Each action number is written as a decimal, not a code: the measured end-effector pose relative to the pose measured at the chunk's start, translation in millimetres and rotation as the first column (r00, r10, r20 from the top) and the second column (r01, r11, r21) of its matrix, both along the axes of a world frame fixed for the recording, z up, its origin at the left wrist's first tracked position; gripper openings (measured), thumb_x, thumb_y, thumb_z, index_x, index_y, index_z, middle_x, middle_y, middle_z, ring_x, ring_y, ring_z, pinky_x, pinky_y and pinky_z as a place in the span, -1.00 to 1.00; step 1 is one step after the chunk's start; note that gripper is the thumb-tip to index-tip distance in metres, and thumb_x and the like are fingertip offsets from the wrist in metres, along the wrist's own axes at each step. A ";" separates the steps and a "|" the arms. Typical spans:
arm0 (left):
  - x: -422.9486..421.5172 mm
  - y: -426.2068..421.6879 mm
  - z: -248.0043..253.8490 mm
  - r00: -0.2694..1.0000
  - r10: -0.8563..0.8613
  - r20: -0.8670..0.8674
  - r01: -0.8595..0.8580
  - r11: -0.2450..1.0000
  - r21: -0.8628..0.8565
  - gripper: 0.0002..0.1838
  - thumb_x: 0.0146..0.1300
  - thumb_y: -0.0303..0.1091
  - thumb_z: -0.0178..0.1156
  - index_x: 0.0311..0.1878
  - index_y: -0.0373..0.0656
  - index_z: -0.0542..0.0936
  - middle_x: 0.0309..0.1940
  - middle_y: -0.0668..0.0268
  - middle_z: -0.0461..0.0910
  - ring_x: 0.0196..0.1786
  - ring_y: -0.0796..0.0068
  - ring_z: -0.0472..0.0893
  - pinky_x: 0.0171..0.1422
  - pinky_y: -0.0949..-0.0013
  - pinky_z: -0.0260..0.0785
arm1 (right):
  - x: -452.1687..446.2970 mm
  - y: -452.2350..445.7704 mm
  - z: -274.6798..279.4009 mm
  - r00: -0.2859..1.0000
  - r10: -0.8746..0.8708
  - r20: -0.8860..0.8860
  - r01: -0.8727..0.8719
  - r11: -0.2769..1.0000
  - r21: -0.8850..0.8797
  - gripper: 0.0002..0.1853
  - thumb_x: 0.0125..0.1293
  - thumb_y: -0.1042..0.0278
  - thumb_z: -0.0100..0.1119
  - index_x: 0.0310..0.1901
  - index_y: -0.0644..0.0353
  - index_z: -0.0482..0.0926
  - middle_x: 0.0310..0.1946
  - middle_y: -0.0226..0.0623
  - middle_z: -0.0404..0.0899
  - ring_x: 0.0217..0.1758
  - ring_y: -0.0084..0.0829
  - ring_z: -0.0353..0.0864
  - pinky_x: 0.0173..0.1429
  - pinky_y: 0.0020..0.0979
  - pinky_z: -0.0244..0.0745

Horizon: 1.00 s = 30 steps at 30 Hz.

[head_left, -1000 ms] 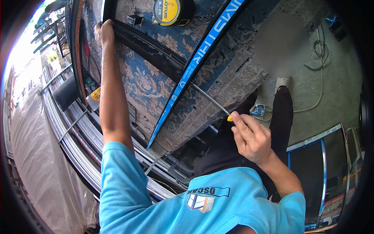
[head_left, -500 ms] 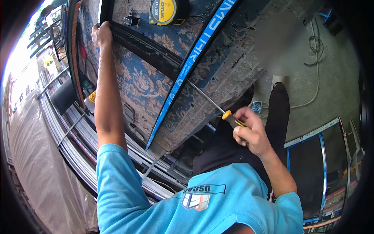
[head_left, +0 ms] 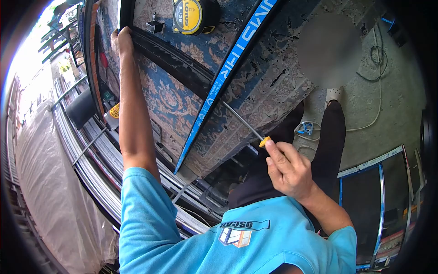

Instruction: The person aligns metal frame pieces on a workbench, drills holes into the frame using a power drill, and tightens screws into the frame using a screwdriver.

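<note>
My left hand [head_left: 122,42] is closed round the corner of a black frame [head_left: 175,59] lying on a patterned carpet [head_left: 159,98]. In my right hand [head_left: 289,169] is a screwdriver [head_left: 244,121], gripped by its handle, with the yellow collar showing at the thumb. Its metal shaft points up and left, and its tip is beside the black bar with the blue printed strip [head_left: 232,59]. Whether the tip touches the bar, I cannot tell. A yellow and black tape measure [head_left: 188,17] lies on the carpet beyond the frame, with a small black bracket [head_left: 155,26] beside it.
Long metal profiles [head_left: 98,171] lie at the left, beside plastic sheeting [head_left: 57,187]. A yellow-labelled container [head_left: 112,115] stands near my left forearm. At the right are a cable [head_left: 377,105] on the floor and a framed dark panel [head_left: 365,210].
My right hand has gone from a looser hold with the handle showing to a closed grip over it. The shaft's tip now shows slightly apart from the blue-striped bar.
</note>
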State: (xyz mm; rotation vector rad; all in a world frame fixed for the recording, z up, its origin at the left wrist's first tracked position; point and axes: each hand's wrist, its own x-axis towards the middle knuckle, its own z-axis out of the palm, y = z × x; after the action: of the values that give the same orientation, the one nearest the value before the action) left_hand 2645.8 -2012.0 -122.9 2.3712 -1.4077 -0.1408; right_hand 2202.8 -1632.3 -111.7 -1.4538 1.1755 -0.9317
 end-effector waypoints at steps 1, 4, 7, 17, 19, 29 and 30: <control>-3.3 -0.6 0.9 1.000 0.002 0.002 -0.002 1.000 0.000 -0.44 -0.02 -0.38 0.25 0.13 -0.38 0.61 -0.19 0.09 0.67 -0.17 0.30 0.67 -0.08 0.29 0.49 | 3.8 -0.8 0.2 0.994 -0.040 0.103 0.036 0.999 0.037 -0.39 0.20 0.56 0.29 0.34 0.22 0.49 -0.22 -0.14 0.58 -0.46 -0.33 0.62 -0.38 -0.41 0.60; -11.2 4.0 6.0 1.000 -0.005 -0.025 0.005 1.000 -0.012 -0.44 0.01 -0.43 0.23 0.17 -0.39 0.58 -0.20 0.09 0.66 -0.22 0.32 0.67 -0.18 0.31 0.49 | 3.9 6.5 -12.5 0.711 -0.388 0.587 -0.134 0.744 0.654 -0.53 0.35 0.48 0.19 0.30 0.23 0.50 -0.26 -0.12 0.58 -0.57 -0.50 0.50 -0.52 -0.52 0.44; -14.6 7.6 6.5 0.993 0.016 0.121 -0.015 1.000 -0.007 -0.36 -0.13 -0.18 0.28 0.11 -0.24 0.66 -0.10 0.01 0.71 0.01 0.10 0.68 0.21 0.22 0.43 | -5.9 0.8 -27.8 0.328 -0.740 0.588 -0.587 0.328 0.740 -0.62 0.48 0.36 0.08 0.27 0.24 0.46 -0.26 -0.09 0.59 -0.63 -0.66 0.34 -0.59 -0.64 0.19; 2.3 1.1 -3.5 0.976 0.019 0.217 -0.013 0.999 -0.031 -0.31 -0.12 -0.13 0.27 0.17 -0.22 0.65 0.02 -0.07 0.69 0.17 -0.02 0.64 0.33 0.16 0.38 | -14.8 -24.1 3.4 0.971 -0.060 0.230 0.008 0.976 0.219 -0.57 0.25 0.53 0.26 0.17 0.40 0.57 -0.09 -0.01 0.59 -0.21 -0.16 0.68 -0.10 -0.33 0.62; -4.0 4.7 -2.7 0.988 0.039 0.150 -0.031 0.998 -0.058 -0.33 -0.10 -0.13 0.27 0.16 -0.22 0.66 0.01 -0.08 0.70 0.15 -0.01 0.65 0.31 0.18 0.39 | -11.5 -25.8 15.3 0.989 -0.008 0.145 -0.014 0.988 0.153 -0.51 0.18 0.56 0.29 0.20 0.33 0.58 -0.09 -0.07 0.60 -0.20 -0.18 0.69 -0.13 -0.29 0.64; 5.7 -0.3 -1.2 0.999 0.012 -0.029 -0.014 0.999 -0.041 -0.42 -0.09 -0.27 0.28 0.08 -0.32 0.65 -0.19 0.13 0.69 -0.13 0.29 0.64 0.08 0.30 0.45 | -14.1 -29.4 0.8 0.938 0.088 -0.336 -0.167 0.963 -0.213 -0.44 0.21 0.48 0.27 0.30 0.02 0.59 -0.12 -0.28 0.59 -0.42 -0.45 0.49 -0.44 -0.46 0.54; 6.3 -1.9 -1.3 0.998 0.002 -0.069 -0.005 0.998 -0.056 -0.42 -0.08 -0.28 0.28 0.08 -0.33 0.65 -0.20 0.14 0.69 -0.13 0.29 0.64 0.07 0.30 0.45 | -10.1 -26.8 -0.6 0.943 0.076 -0.325 -0.141 0.973 -0.183 -0.44 0.20 0.49 0.26 0.29 0.01 0.61 -0.11 -0.29 0.60 -0.40 -0.44 0.52 -0.44 -0.43 0.57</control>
State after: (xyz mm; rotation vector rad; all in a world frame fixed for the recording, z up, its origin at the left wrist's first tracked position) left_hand 2652.1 -2013.9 -124.2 2.3007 -1.3578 -0.1782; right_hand 2192.7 -1659.1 -112.3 -1.8691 1.2407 -0.7778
